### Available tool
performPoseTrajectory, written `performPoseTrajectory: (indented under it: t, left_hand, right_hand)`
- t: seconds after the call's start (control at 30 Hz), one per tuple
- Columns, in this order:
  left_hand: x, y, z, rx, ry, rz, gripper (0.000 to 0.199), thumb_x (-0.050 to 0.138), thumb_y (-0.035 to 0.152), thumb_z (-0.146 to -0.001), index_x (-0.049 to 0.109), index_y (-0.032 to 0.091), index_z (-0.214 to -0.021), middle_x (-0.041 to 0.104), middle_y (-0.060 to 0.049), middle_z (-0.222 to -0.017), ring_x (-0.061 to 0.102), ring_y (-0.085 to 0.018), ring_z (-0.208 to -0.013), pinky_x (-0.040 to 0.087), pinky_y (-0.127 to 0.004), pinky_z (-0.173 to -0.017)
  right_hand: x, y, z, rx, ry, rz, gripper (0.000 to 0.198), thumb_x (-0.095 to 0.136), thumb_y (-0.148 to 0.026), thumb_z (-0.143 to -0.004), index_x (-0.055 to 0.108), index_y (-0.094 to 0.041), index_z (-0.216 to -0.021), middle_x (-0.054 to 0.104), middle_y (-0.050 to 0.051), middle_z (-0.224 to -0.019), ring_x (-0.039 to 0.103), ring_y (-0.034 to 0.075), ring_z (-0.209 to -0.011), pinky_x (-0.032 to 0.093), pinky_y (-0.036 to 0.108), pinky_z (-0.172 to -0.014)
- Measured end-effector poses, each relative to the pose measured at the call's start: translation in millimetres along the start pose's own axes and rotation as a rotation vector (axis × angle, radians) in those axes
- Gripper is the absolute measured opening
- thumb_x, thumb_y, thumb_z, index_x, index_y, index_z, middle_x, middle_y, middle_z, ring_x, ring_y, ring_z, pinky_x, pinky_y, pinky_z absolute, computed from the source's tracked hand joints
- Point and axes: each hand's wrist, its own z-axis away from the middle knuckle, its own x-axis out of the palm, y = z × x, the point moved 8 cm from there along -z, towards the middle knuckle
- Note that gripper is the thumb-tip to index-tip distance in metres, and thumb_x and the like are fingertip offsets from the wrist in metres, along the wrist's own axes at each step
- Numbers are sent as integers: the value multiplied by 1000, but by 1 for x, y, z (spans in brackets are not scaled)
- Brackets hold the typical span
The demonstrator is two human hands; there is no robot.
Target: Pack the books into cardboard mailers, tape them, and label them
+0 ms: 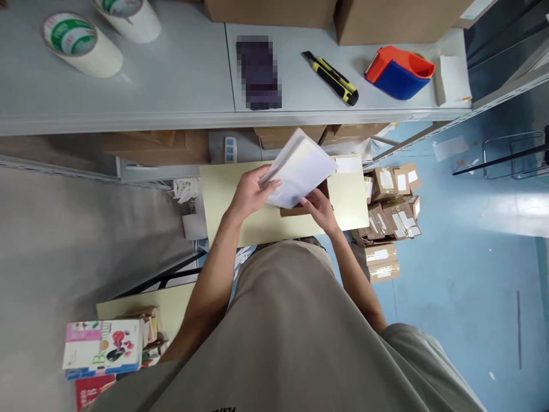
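A thin white booklet or wrapped sheaf [300, 169] is held tilted above the pale yellow tabletop [231, 214]. My left hand [253, 191] grips its left edge, thumb on top and fingers beneath. At its lower right edge, my right hand [319, 209] pinches it with bent fingers, some of them hidden. Under the booklet lies a brown cardboard box [295, 212], mostly covered by it and by my right hand. A white paper slip [348, 165] rests on the tabletop to the right.
On the grey shelf [171, 86] ahead are tape rolls [105, 57], a yellow-black utility knife [332, 79], a red-blue tape dispenser [397, 73] and a blurred dark item [259, 71]. Labelled cartons [392, 220] stack on the right. Books [103, 346] lie at lower left.
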Motion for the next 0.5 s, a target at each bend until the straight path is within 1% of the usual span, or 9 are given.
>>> performPoseTrajectory:
  t: [0.07, 0.1, 0.17, 0.23, 0.3, 0.37, 0.43, 0.5]
  left_hand:
    - [11, 20, -13, 74, -8, -205, 49, 79, 55, -100, 85, 18, -133, 88, -9, -124, 80, -34, -118, 64, -39, -102]
    - [18, 26, -19, 93, -21, -295, 44, 77, 49, -102, 85, 20, -135, 88, -9, -127, 80, -35, -122, 63, -41, -106]
    - [34, 29, -25, 92, -63, -444, 40, 73, 37, -104, 85, 23, -140, 87, -9, -133, 81, -36, -125, 62, -43, -110]
    - [51, 22, -27, 55, -111, -561, 40, 69, 28, -106, 84, 25, -143, 87, -9, -136, 82, -35, -125, 62, -44, -111]
    - [66, 11, -26, 3, -151, -650, 42, 65, 23, -107, 83, 27, -145, 87, -8, -139, 82, -34, -126, 62, -43, -112]
    - [78, -2, -24, -51, -181, -715, 45, 61, 21, -107, 82, 27, -147, 86, -8, -141, 82, -34, -127, 62, -43, -111]
    - [86, -12, -23, -100, -201, -758, 47, 59, 19, -107, 81, 27, -149, 85, -8, -143, 82, -34, -128, 62, -43, -112]
    - [92, -21, -24, -135, -220, -786, 49, 58, 18, -107, 80, 26, -150, 85, -8, -145, 81, -34, -130, 62, -42, -112]
  right_hand:
    - [-30, 17, -11, 26, -14, 150, 84, 80, -87, -93, 72, -27, -151, 83, 15, -138, 77, 37, -131, 68, 55, -110]
    - [-45, 26, -16, 44, -18, 241, 83, 80, -84, -94, 71, -26, -153, 82, 16, -140, 77, 39, -133, 67, 59, -112]
    - [-71, 43, -24, 54, -36, 433, 74, 80, -74, -97, 74, -25, -151, 80, 18, -146, 72, 43, -139, 62, 67, -120]
    - [-89, 55, -29, 29, -61, 596, 63, 82, -63, -99, 76, -24, -148, 73, 20, -156, 62, 46, -152, 52, 72, -130]
    - [-100, 67, -31, 8, -91, 684, 59, 84, -55, -99, 76, -24, -148, 63, 20, -169, 47, 47, -166, 43, 74, -138]
    - [-104, 80, -31, 29, -130, 704, 62, 86, -52, -99, 73, -23, -152, 53, 20, -178, 36, 46, -174, 39, 74, -141]
    - [-106, 94, -31, 73, -166, 691, 66, 87, -51, -99, 70, -22, -156, 48, 21, -181, 32, 46, -176, 37, 72, -142]
    - [-107, 103, -30, 101, -186, 671, 69, 88, -52, -99, 68, -22, -158, 48, 21, -182, 32, 45, -176, 36, 71, -142]
